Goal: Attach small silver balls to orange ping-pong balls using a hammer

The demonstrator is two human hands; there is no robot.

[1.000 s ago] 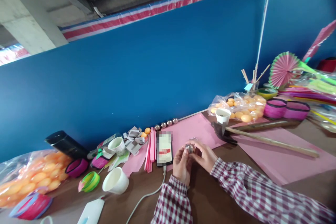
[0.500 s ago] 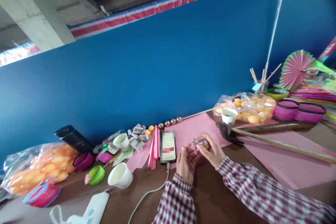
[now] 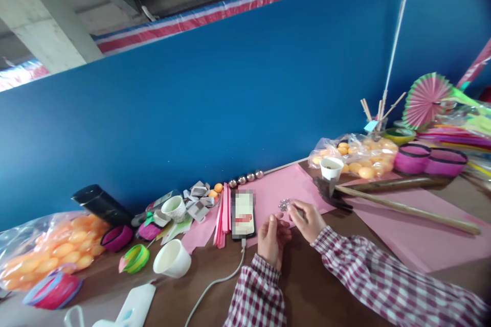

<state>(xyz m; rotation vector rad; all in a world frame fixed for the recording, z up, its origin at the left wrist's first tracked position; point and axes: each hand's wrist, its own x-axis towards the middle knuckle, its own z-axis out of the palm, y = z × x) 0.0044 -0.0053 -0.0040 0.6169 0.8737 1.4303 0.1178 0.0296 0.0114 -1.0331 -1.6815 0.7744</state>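
Observation:
A small heap of shiny silver bits lies on the pink paper. My right hand is beside it, thumb and fingertips pinched together at the heap's right edge; whatever they grip is too small or hidden to make out. Just to the left and nearer, my left hand has its fingers curled in and its thumb upright; its palm is hidden. A phone with a cable plugged in lies left of my left hand. Several shiny metal balls sit in a row at the wall.
Right of my hands lie a hammer, a white cup and a bag of orange balls. To the left are a white paper cup, a power strip, a black bottle and another orange-ball bag.
The shiny round ball seen in my right hand is out of sight now. My right fingers have come together by the silver bits, and my left fingers have curled in more.

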